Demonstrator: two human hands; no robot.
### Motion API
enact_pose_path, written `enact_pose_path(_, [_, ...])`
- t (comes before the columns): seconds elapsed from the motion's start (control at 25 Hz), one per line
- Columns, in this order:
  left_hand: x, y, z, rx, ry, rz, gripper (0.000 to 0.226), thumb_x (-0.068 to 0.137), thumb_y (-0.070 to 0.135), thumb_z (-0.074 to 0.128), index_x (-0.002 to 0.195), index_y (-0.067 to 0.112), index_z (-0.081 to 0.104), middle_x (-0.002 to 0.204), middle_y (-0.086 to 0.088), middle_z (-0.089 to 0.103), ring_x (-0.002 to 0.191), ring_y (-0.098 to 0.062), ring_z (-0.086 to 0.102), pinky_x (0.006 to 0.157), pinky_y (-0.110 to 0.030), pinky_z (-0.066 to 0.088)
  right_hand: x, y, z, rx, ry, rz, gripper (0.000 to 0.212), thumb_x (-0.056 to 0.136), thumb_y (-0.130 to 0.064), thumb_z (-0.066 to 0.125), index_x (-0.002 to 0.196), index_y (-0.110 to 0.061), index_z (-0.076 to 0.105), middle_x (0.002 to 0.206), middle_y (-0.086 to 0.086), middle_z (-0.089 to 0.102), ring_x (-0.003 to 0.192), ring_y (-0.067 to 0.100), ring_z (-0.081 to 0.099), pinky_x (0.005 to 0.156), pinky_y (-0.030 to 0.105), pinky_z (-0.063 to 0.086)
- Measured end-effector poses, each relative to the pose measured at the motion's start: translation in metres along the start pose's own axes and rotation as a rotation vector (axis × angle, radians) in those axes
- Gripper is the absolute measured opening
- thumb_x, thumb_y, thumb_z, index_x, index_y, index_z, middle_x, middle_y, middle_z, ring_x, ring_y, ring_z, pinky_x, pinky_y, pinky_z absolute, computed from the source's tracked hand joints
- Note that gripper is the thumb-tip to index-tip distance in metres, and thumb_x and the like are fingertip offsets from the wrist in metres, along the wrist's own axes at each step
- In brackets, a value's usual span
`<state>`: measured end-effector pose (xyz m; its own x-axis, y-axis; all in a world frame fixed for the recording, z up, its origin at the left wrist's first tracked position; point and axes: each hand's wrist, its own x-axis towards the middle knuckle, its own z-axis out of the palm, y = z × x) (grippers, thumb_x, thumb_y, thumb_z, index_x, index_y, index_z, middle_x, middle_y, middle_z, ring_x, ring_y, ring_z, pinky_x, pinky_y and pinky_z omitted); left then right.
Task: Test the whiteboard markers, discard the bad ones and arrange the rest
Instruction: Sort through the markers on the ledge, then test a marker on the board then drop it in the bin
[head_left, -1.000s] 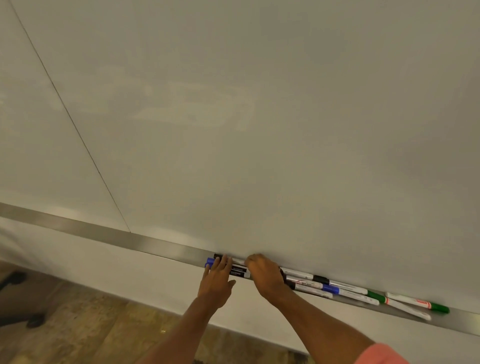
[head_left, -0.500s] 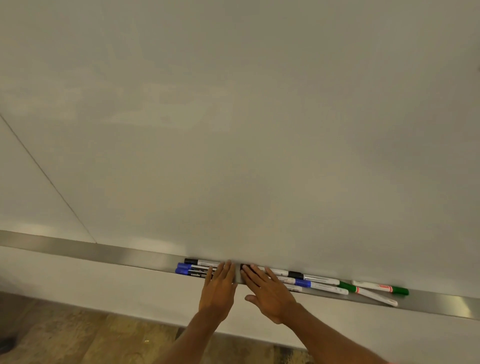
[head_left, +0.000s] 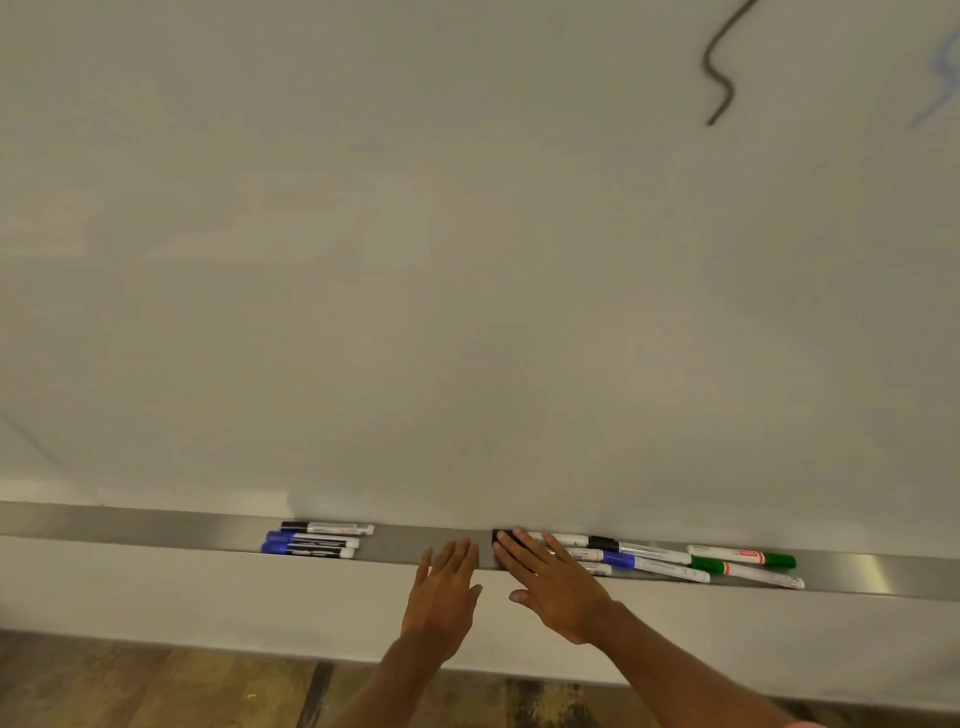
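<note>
Head camera shows three markers lined up neatly at the left of the metal tray, while a looser heap of black, blue and green ones to the right looks unsorted. A black squiggle and blue scribble on the whiteboard suggest testing has begun. The right hand lies flat on the heap's left end; the left hand, flat and empty, hovers beside it over the tray. Marker labels are blurred; the scribble is cut off.
</note>
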<state>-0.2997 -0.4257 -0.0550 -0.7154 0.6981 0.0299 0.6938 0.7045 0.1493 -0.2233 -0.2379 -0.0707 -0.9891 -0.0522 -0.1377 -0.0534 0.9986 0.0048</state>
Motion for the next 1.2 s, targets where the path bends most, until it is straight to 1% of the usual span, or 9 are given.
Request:
enact_pose_path(0.16, [0.012, 0.049, 0.012, 0.004, -0.059, 0.011, 0.056, 0.101, 0.036, 0.030, 0.150, 0.016, 0.011, 0.158, 0.001, 0.013, 0.146, -0.015, 0.009, 0.118, -0.038, -0.003, -0.027, 0.033, -0.001, -0.021, -0.063, 0.007, 0.061, 0.099, -0.052, 0.009, 0.150, -0.020, 0.012, 0.154, -0.003, 0.025, 0.144, 0.019, 0.015, 0.113, 0.039, 0.003])
enact_pose_path(0.32, [0.022, 0.091, 0.021, 0.002, -0.083, 0.049, 0.064, 0.069, 0.042, 0.079, 0.124, 0.015, 0.061, 0.127, 0.000, 0.061, 0.117, -0.015, 0.059, 0.100, -0.039, 0.041, -0.066, 0.067, -0.006, 0.094, 0.032, 0.060, 0.056, 0.100, -0.048, 0.010, 0.141, -0.023, 0.040, 0.144, -0.007, 0.044, 0.134, 0.011, 0.039, 0.115, 0.037, 0.020])
enact_pose_path(0.4, [0.026, 0.119, 0.020, -0.002, -0.025, 0.084, 0.065, 0.057, 0.040, 0.086, 0.114, 0.016, 0.068, 0.116, 0.001, 0.068, 0.107, -0.015, 0.065, 0.091, -0.040, 0.049, -0.092, 0.090, -0.007, 0.124, 0.131, 0.090, 0.053, 0.102, -0.042, 0.016, 0.127, -0.022, 0.057, 0.132, -0.006, 0.058, 0.122, 0.012, 0.053, 0.107, 0.032, 0.035])
enact_pose_path(0.48, [0.031, 0.149, 0.017, -0.025, -0.043, 0.096, 0.062, 0.067, 0.038, 0.081, 0.122, 0.014, 0.063, 0.125, -0.001, 0.063, 0.115, -0.017, 0.060, 0.099, -0.043, 0.041, -0.117, 0.116, -0.004, 0.117, 0.264, 0.095, 0.033, 0.095, -0.035, 0.048, 0.118, -0.018, 0.064, 0.121, -0.001, 0.065, 0.111, 0.016, 0.062, 0.096, 0.030, 0.046])
enact_pose_path(0.56, [0.035, 0.177, 0.014, -0.012, -0.081, 0.094, 0.059, 0.090, 0.036, 0.058, 0.141, 0.014, 0.039, 0.147, -0.001, 0.038, 0.137, -0.018, 0.037, 0.114, -0.041, 0.017, -0.138, 0.140, -0.001, 0.150, 0.277, 0.159, 0.045, 0.071, -0.029, 0.081, 0.112, -0.017, 0.066, 0.115, 0.000, 0.067, 0.104, 0.017, 0.065, 0.089, 0.030, 0.051])
enact_pose_path(0.64, [0.040, 0.201, 0.014, -0.001, -0.069, 0.123, 0.057, 0.100, 0.036, 0.034, 0.150, 0.016, 0.014, 0.156, 0.001, 0.013, 0.146, -0.016, 0.011, 0.116, -0.037, -0.006, -0.157, 0.162, 0.002, 0.139, 0.243, 0.246, 0.056, 0.055, -0.019, 0.090, 0.107, -0.018, 0.069, 0.113, 0.001, 0.068, 0.102, 0.018, 0.066, 0.086, 0.031, 0.053])
enact_pose_path(0.76, [0.045, 0.224, 0.013, 0.006, -0.025, 0.121, 0.056, 0.101, 0.037, 0.029, 0.150, 0.017, 0.009, 0.158, 0.000, 0.011, 0.146, -0.014, 0.006, 0.117, -0.036, -0.009, -0.176, 0.186, 0.000, 0.099, 0.204, 0.330, 0.064, 0.042, -0.009, 0.092, 0.102, -0.017, 0.070, 0.107, 0.004, 0.068, 0.094, 0.020, 0.067, 0.077, 0.032, 0.056])
enact_pose_path(0.92, [0.047, 0.237, 0.012, 0.007, -0.047, 0.114, 0.056, 0.101, 0.037, 0.031, 0.150, 0.018, 0.011, 0.158, 0.001, 0.013, 0.146, -0.013, 0.007, 0.116, -0.035, -0.008, -0.186, 0.199, -0.011, 0.075, 0.199, 0.441, 0.045, 0.054, -0.007, 0.088, 0.092, -0.019, 0.068, 0.091, 0.001, 0.065, 0.081, 0.018, 0.061, 0.068, 0.031, 0.052])
enact_pose_path(1.2, [0.050, 0.240, 0.010, 0.005, -0.103, 0.132, 0.056, 0.101, 0.038, 0.030, 0.150, 0.018, 0.011, 0.158, 0.001, 0.011, 0.146, -0.013, 0.006, 0.118, -0.036, -0.006, -0.180, 0.205, -0.017, -0.001, 0.079, 0.492, 0.040, 0.084, -0.003, 0.060, 0.122, -0.014, 0.052, 0.121, 0.005, 0.052, 0.110, 0.022, 0.049, 0.092, 0.034, 0.039])
